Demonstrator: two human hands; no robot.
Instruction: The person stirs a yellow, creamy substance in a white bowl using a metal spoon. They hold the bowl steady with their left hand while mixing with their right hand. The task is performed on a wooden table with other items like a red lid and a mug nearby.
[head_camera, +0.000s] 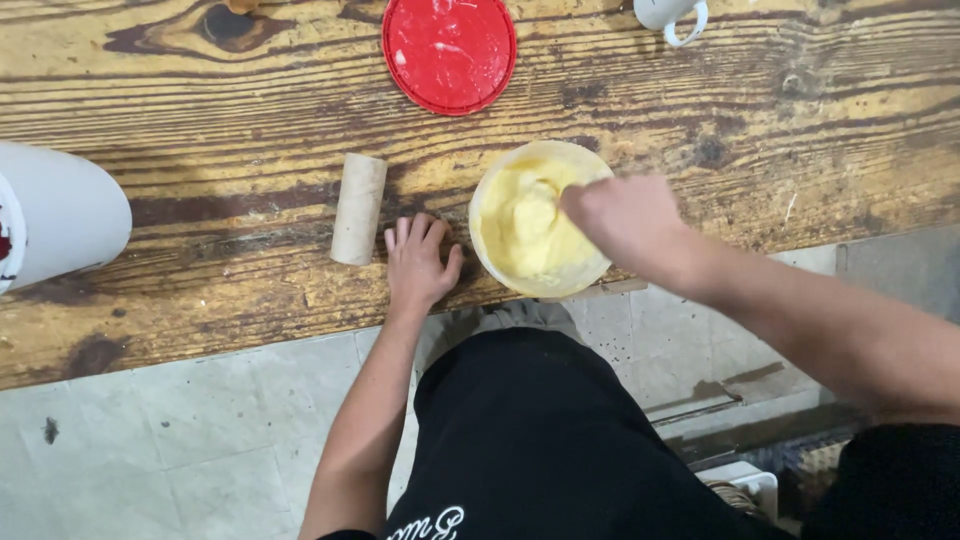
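Note:
A round tub (540, 218) full of pale yellow paste stands near the front edge of a wooden table (200, 120). My right hand (622, 215) is over the tub's right side, blurred, fingers closed and dipped toward the paste; whether it holds a tool is hidden. My left hand (420, 262) lies flat on the table just left of the tub, fingers slightly apart, holding nothing. A cardboard tube (358, 208) lies on its side just left of that hand.
A red round lid (449, 52) smeared with white lies at the back centre. A white mug (672, 14) is at the back right edge. A large white container (55, 215) sits far left. Tiled floor below the table edge.

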